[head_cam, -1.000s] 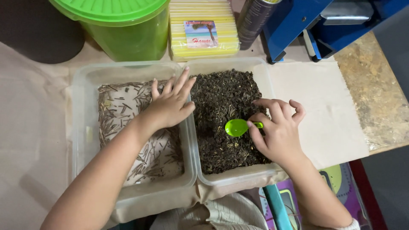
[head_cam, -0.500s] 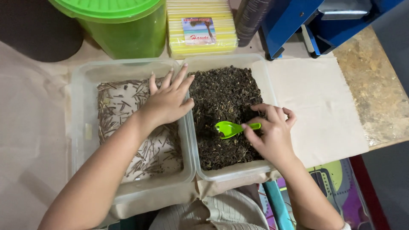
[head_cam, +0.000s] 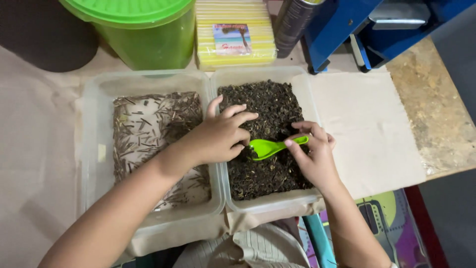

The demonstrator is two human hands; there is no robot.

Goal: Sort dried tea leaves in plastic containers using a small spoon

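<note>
The right hand pinches a green scoop over dark dried leaves; the left hand, fingers curled, rests on them just beside it.

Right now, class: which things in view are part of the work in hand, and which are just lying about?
In use: left hand, right hand, green scoop, tub of dark dried leaves, tub of stems.
Lying about: green lidded bucket, yellow pack, blue machine, paper sheet.

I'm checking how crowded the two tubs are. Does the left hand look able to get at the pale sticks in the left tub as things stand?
Probably yes. The left hand is curled over the dark leaves beside the green scoop, with its forearm across the left tub. The tub is open, and nothing covers the pale sticks.
</note>
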